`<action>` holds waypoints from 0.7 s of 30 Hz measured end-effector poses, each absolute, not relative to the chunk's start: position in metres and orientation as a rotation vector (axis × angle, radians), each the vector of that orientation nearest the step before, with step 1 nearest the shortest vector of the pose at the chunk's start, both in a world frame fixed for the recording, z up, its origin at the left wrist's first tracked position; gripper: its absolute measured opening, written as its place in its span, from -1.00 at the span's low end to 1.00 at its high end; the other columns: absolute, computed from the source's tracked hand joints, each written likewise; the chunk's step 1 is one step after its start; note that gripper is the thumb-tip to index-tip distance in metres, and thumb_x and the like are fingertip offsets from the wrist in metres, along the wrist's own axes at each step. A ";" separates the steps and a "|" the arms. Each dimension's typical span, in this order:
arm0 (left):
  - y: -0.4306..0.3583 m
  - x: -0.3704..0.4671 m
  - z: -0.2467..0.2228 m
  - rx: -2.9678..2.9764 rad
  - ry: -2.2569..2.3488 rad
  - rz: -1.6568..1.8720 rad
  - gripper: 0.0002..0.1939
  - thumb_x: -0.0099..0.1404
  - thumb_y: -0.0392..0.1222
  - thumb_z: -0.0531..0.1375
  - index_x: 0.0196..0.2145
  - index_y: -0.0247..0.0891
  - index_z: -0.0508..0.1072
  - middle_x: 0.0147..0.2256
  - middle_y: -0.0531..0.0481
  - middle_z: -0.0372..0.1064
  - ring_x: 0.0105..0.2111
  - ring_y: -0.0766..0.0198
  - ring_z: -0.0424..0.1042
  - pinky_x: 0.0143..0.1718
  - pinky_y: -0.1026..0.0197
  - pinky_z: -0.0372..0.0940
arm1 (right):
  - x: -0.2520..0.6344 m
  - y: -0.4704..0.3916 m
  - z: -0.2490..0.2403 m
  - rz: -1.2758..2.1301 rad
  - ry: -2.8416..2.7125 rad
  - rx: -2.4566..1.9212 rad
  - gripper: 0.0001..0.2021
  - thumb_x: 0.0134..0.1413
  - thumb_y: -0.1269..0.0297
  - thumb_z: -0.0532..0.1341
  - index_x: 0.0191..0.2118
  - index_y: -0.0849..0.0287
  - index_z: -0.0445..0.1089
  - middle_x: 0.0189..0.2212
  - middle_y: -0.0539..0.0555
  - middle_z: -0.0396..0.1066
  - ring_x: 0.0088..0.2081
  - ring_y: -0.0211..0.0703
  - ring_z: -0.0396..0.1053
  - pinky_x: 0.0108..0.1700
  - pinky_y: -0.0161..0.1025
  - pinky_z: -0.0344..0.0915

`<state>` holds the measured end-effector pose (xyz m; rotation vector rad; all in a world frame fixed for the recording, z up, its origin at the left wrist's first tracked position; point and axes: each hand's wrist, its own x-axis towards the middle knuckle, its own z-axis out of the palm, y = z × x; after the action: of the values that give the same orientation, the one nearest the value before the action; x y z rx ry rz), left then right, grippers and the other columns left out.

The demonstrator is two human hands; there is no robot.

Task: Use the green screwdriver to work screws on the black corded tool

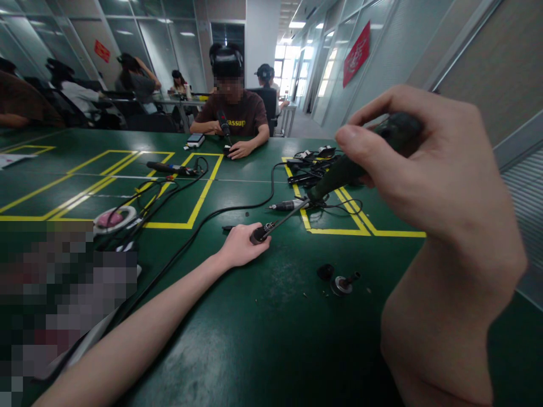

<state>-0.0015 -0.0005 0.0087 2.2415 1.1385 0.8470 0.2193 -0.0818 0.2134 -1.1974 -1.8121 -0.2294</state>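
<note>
My right hand [441, 164] is closed around the dark green handle of a screwdriver [339, 175], raised in front of me on the right. Its thin metal shaft slants down and left to my left hand [241, 247]. There my fingers are wrapped round a black cylindrical part [258, 235], held low over the table. The screwdriver's tip is at the upper end of this part; whether it sits in a screw is too small to tell. On the table to the right lie a silver round part [340, 286] with a dark stub and a small black cap-like piece [326, 272].
A grey-and-black pointed tool [285, 206] lies beyond my left hand, beside a heap of black cables [314, 164]. Another corded tool [169, 168] and a white-and-pink roll [114, 219] are at left. Opposite sits a co-worker [233, 113] holding a dark tool. Yellow tape marks the green table [254, 350].
</note>
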 end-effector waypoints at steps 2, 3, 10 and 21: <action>-0.001 -0.001 0.009 2.241 1.138 0.840 -0.64 0.29 -0.10 0.24 -0.55 -0.18 0.17 -0.60 0.15 0.14 -0.56 0.36 0.13 -0.41 0.25 0.02 | 0.218 -0.082 0.213 -0.216 -1.794 -1.202 -0.69 0.32 0.04 0.29 -0.40 0.12 0.43 -0.52 -0.05 0.31 -0.48 -0.27 0.29 -0.45 -0.24 0.21; -0.001 -0.001 0.009 2.240 1.137 0.837 -0.63 0.29 -0.09 0.24 -0.55 -0.18 0.16 -0.60 0.15 0.13 -0.56 0.36 0.12 -0.41 0.25 0.02 | 0.218 -0.082 0.213 -0.203 -1.794 -1.204 -0.68 0.31 0.03 0.30 -0.40 0.12 0.43 -0.52 -0.05 0.31 -0.48 -0.26 0.30 -0.46 -0.23 0.22; -0.001 -0.002 0.009 2.239 1.134 0.835 -0.65 0.30 -0.10 0.23 -0.54 -0.18 0.16 -0.59 0.15 0.15 -0.55 0.37 0.12 -0.41 0.25 0.02 | 0.220 -0.082 0.212 -0.196 -1.803 -1.188 -0.95 0.18 0.28 0.29 -0.29 0.13 0.46 -0.44 -0.06 0.38 -0.47 -0.33 0.31 -0.47 -0.31 0.16; 0.000 -0.001 0.008 2.245 1.145 0.828 -0.64 0.30 -0.08 0.22 -0.54 -0.18 0.15 -0.59 0.15 0.13 -0.56 0.36 0.11 -0.41 0.25 0.01 | 0.219 -0.083 0.213 -0.182 -1.784 -1.218 -0.88 0.21 0.24 0.30 -0.32 0.14 0.45 -0.42 -0.07 0.42 -0.43 -0.33 0.34 -0.41 -0.31 0.22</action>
<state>-0.0010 -0.0003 0.0080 2.2454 1.1445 0.8280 0.2186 -0.0826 0.2130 -1.2184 -1.7840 -0.1821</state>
